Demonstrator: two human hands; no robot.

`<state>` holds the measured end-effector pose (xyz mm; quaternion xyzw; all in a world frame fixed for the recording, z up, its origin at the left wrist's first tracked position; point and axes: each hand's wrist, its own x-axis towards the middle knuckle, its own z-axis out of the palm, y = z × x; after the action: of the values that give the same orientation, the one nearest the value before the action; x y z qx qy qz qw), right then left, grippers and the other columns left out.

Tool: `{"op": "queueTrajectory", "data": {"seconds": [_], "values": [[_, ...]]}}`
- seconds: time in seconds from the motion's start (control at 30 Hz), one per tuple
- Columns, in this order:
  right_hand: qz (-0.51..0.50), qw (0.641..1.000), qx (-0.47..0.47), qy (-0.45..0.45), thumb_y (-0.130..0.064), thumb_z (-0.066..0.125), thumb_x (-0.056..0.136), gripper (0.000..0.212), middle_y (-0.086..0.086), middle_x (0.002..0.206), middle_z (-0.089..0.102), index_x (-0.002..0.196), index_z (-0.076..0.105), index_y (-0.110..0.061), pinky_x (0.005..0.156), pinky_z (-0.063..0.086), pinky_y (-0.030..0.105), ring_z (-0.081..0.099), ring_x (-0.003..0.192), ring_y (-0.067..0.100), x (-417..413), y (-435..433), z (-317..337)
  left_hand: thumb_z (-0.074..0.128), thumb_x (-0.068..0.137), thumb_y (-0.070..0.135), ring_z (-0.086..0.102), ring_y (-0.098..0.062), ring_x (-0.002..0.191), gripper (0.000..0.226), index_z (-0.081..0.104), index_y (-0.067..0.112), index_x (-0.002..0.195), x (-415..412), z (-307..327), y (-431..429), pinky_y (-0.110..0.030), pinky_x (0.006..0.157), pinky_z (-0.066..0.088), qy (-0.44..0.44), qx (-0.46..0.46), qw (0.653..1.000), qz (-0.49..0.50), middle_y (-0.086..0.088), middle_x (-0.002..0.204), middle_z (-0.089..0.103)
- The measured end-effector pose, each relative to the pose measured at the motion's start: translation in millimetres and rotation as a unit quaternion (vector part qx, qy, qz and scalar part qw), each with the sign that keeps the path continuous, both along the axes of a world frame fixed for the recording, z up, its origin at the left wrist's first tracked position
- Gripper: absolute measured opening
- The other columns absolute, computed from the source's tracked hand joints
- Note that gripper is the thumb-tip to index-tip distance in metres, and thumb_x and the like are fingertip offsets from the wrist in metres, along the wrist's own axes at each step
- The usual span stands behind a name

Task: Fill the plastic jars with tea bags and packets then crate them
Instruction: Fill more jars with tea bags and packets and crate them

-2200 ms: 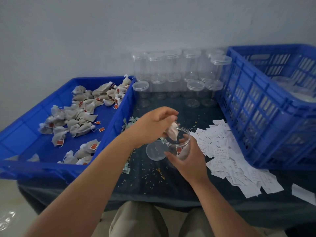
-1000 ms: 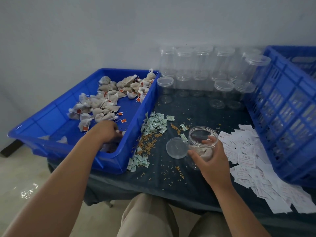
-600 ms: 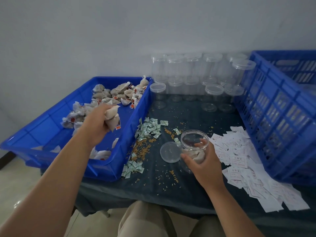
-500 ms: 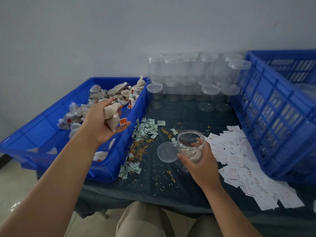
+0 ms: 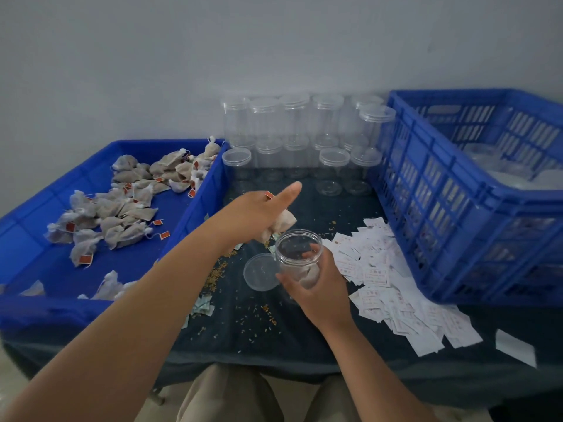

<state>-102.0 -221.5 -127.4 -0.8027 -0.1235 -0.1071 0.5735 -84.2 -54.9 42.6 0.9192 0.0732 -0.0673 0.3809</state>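
Observation:
My right hand (image 5: 316, 287) grips an open clear plastic jar (image 5: 300, 254) with tea bags at its bottom, held over the dark table. My left hand (image 5: 256, 214) holds a small bunch of tea bags (image 5: 281, 225) just above and left of the jar's mouth, thumb stuck out. The jar's clear lid (image 5: 260, 272) lies on the table beside it. A shallow blue tray (image 5: 195, 214) on the left holds several loose tea bags (image 5: 122, 208). White paper packets (image 5: 380, 275) are spread at the right.
Several empty clear jars (image 5: 298, 141) with lids are stacked against the back wall. A tall blue crate (image 5: 457, 208) stands at the right with filled jars inside. Small green packets (image 5: 202, 307) and spilled grain lie on the dark cloth. The table's front edge runs near my lap.
My left hand has lifted tea bags out of the blue tray and carried them right, to just above the jar. My right hand kept holding the jar in place.

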Motion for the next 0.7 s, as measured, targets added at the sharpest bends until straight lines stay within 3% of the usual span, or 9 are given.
{"op": "queueTrajectory", "data": {"seconds": [0.1, 0.17, 0.27, 0.37, 0.47, 0.53, 0.6, 0.67, 0.7], "values": [[0.003, 1.000, 0.000, 0.006, -0.094, 0.073, 0.064, 0.090, -0.027, 0.123, 0.066, 0.134, 0.051, -0.042, 0.090, 0.057, 0.019, 0.067, 0.111, -0.005, 0.9, 0.1, -1.4, 0.012, 0.082, 0.098, 0.067, -0.004, 0.055, 0.090, 0.072, 0.035, 0.107, 5.3, 1.1, -3.2, -0.031, 0.060, 0.045, 0.000, -0.066, 0.997, 0.038, 0.002, 0.077, 0.077], [0.000, 1.000, 0.002, 0.018, -0.097, 0.071, 0.062, 0.099, -0.023, 0.121, 0.067, 0.138, 0.051, -0.037, 0.089, 0.062, 0.030, 0.070, 0.106, 0.001, 1.7, -0.2, -3.7, 0.010, 0.093, 0.087, 0.075, -0.013, 0.083, 0.079, 0.070, 0.039, 0.112, 3.6, 2.1, -1.8, -0.034, 0.067, 0.056, -0.007, -0.125, 0.991, 0.037, 0.004, 0.090, 0.078], [0.001, 1.000, 0.000, 0.026, -0.097, 0.071, 0.061, 0.102, -0.019, 0.117, 0.069, 0.139, 0.050, -0.035, 0.085, 0.064, 0.035, 0.072, 0.100, 0.004, 2.2, -0.8, -5.2, 0.015, 0.097, 0.081, 0.068, -0.023, 0.119, 0.072, 0.067, 0.039, 0.126, -1.4, -1.3, 1.2, -0.048, 0.098, 0.060, 0.007, -0.224, 0.975, -0.015, 0.000, 0.123, 0.073], [0.000, 1.000, 0.004, 0.022, -0.095, 0.073, 0.061, 0.096, -0.021, 0.113, 0.070, 0.136, 0.050, -0.039, 0.081, 0.064, 0.031, 0.072, 0.096, 0.001, 1.8, -0.4, -5.5, 0.021, 0.085, 0.086, 0.066, -0.019, 0.128, 0.078, 0.059, 0.043, 0.136, -7.5, -2.1, 10.1, -0.053, 0.114, 0.046, 0.031, -0.270, 0.960, -0.064, 0.004, 0.144, 0.065], [0.002, 1.000, 0.007, 0.025, -0.094, 0.075, 0.061, 0.095, -0.021, 0.113, 0.071, 0.136, 0.051, -0.040, 0.081, 0.064, 0.029, 0.073, 0.096, 0.000, 2.4, -0.3, -7.3, 0.014, 0.095, 0.083, 0.068, -0.014, 0.125, 0.079, 0.064, 0.038, 0.134, -16.4, 0.6, 31.8, -0.044, 0.108, 0.050, -0.011, -0.292, 0.954, -0.066, 0.005, 0.137, 0.070], [0.002, 1.000, 0.005, 0.023, -0.096, 0.073, 0.060, 0.098, -0.021, 0.115, 0.070, 0.137, 0.051, -0.039, 0.082, 0.063, 0.028, 0.072, 0.099, 0.000, 3.5, -0.7, -8.9, 0.011, 0.100, 0.076, 0.073, -0.013, 0.114, 0.080, 0.075, 0.032, 0.122, -23.4, 3.5, 57.5, -0.038, 0.095, 0.055, -0.066, -0.264, 0.962, -0.014, 0.003, 0.124, 0.077], [0.004, 1.000, 0.005, 0.019, -0.097, 0.072, 0.059, 0.098, -0.022, 0.116, 0.069, 0.136, 0.051, -0.040, 0.081, 0.062, 0.023, 0.071, 0.100, -0.001, 4.1, -0.6, -9.6, 0.021, 0.105, 0.069, 0.077, -0.014, 0.099, 0.071, 0.080, 0.030, 0.104, -34.2, 5.4, 96.8, -0.038, 0.087, 0.057, -0.097, -0.193, 0.974, 0.065, 0.001, 0.108, 0.080], [0.006, 1.000, 0.011, 0.018, -0.098, 0.071, 0.059, 0.095, -0.022, 0.113, 0.070, 0.134, 0.050, -0.043, 0.080, 0.060, 0.018, 0.070, 0.099, -0.002, 3.7, 0.2, -8.6, 0.037, 0.109, 0.060, 0.075, -0.015, 0.092, 0.047, 0.075, 0.033, 0.108, -51.4, 1.5, 151.0, -0.045, 0.094, 0.057, -0.056, -0.034, 0.993, 0.097, 0.002, 0.106, 0.079], [0.006, 1.000, 0.014, 0.017, -0.098, 0.071, 0.058, 0.094, -0.022, 0.111, 0.070, 0.133, 0.050, -0.046, 0.078, 0.059, 0.015, 0.070, 0.098, -0.003, 3.3, 0.6, -7.7, 0.042, 0.107, 0.060, 0.073, -0.013, 0.096, 0.038, 0.071, 0.036, 0.117, -63.4, -1.4, 177.9, -0.045, 0.100, 0.055, 0.020, 0.088, 0.992, 0.084, 0.004, 0.115, 0.076]]}}
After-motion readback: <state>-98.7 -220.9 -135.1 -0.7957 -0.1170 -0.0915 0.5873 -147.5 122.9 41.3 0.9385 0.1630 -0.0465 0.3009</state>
